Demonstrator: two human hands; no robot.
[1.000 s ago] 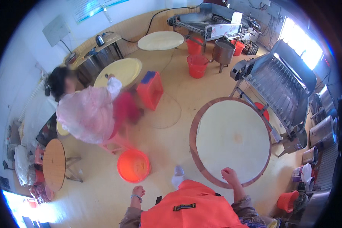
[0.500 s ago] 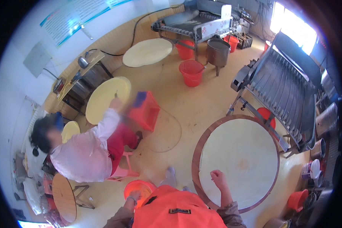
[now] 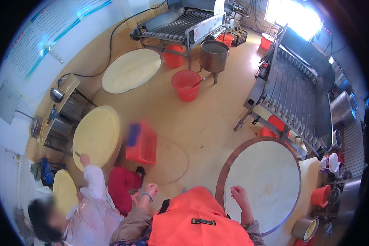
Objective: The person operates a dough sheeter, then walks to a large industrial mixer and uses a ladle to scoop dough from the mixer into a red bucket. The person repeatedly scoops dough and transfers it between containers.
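My left hand (image 3: 151, 190), with a bracelet at its wrist, is raised ahead of my orange apron (image 3: 197, 221). Its fingers are curled closed, and what they hold, if anything, is hidden. On the other side my right hand (image 3: 239, 193) makes a loose fist with nothing showing in it. It hovers over the left part of a large pale round sheet (image 3: 266, 176), which lies on a brown round board (image 3: 222, 180). From this height I cannot tell the gap between hand and sheet.
A co-worker in a pale top (image 3: 95, 217) sits at left, one hand at a yellow round (image 3: 97, 137). Ahead stand a red crate (image 3: 145, 145), a red bucket (image 3: 186, 86) and a metal pot (image 3: 214, 55). Roller machines (image 3: 295, 94) stand at right and far back. Another pale round (image 3: 132, 70) is far left.
My left hand has come up and forward from over a red basin, which no longer shows. My right hand stays loosely closed. The view has shifted; the co-worker now appears lower and partly beside my arm.
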